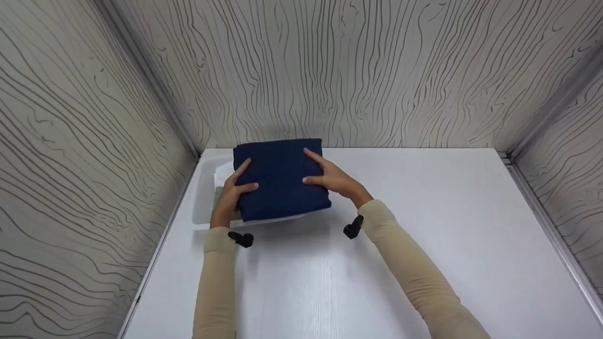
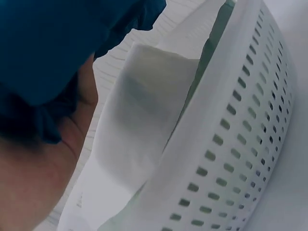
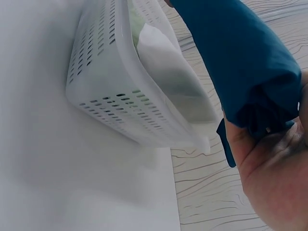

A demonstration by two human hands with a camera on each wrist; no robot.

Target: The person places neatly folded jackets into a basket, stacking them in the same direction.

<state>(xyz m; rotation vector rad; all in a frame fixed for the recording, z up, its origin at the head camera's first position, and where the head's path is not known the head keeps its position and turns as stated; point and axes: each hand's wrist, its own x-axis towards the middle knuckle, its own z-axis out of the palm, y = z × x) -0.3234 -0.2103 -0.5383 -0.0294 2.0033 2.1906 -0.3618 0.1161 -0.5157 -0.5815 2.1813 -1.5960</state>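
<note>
A folded dark blue cloth [image 1: 280, 181] is held up between my two hands, above a white perforated basket [image 2: 226, 139]. My left hand [image 1: 231, 197] grips its left edge, thumb and a finger lying over the top face. On the opposite edge my right hand [image 1: 339, 181] holds it the same way, the other fingers tucked underneath. In both wrist views the cloth stands above the basket rim, with a gap between. Inside the basket lie white folded cloth [image 3: 163, 53] and something green [image 1: 217, 195], largely hidden from the head view by the blue cloth.
The basket stands on a white table [image 1: 424, 245] at its back left corner, close to the wood-patterned back wall [image 1: 301, 70] and left wall [image 1: 70, 165]. Black camera mounts [image 1: 242, 238] sit at both wrists, beside beige sleeves.
</note>
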